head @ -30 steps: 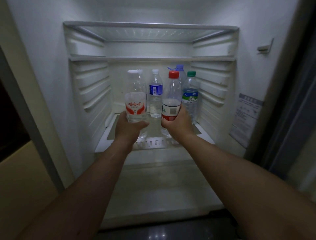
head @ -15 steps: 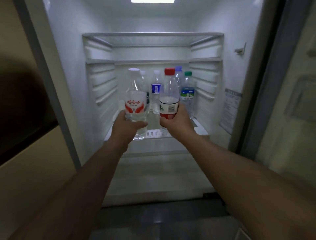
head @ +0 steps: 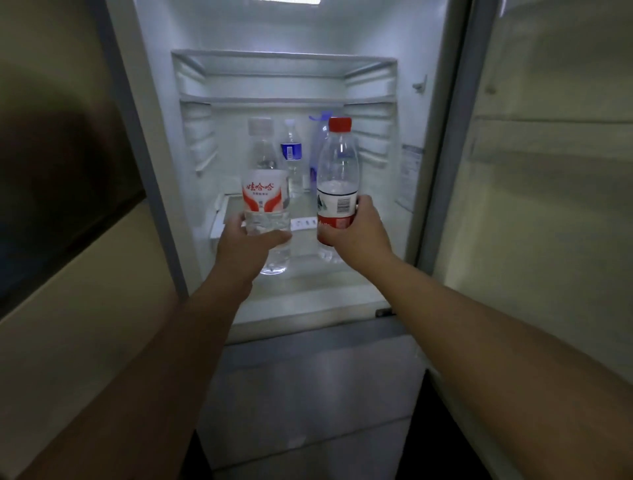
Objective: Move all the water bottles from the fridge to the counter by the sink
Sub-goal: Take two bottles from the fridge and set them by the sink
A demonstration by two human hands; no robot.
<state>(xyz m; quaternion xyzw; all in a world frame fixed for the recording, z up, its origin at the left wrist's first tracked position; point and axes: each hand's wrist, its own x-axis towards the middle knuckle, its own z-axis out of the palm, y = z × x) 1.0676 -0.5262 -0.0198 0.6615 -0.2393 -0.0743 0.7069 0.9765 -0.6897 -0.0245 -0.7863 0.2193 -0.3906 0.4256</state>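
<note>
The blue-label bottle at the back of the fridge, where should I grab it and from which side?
Grip the blue-label bottle around its straight middle, at or below the label, coming from the front through the open fridge. It stands upright, a purple-capped bottle crowds its right, and the shelf overhead makes a top grip awkward.

The scene was dim overall. A lamp [head: 301, 1] in the fridge [head: 284, 78] ceiling gave the only strong light, leaving its white interior cool and bright. Walls either side of the fridge lay in murky shadow. Forearms below it were underexposed. Soft blur throughout; frame edges bowed by wide-angle distortion.
</note>
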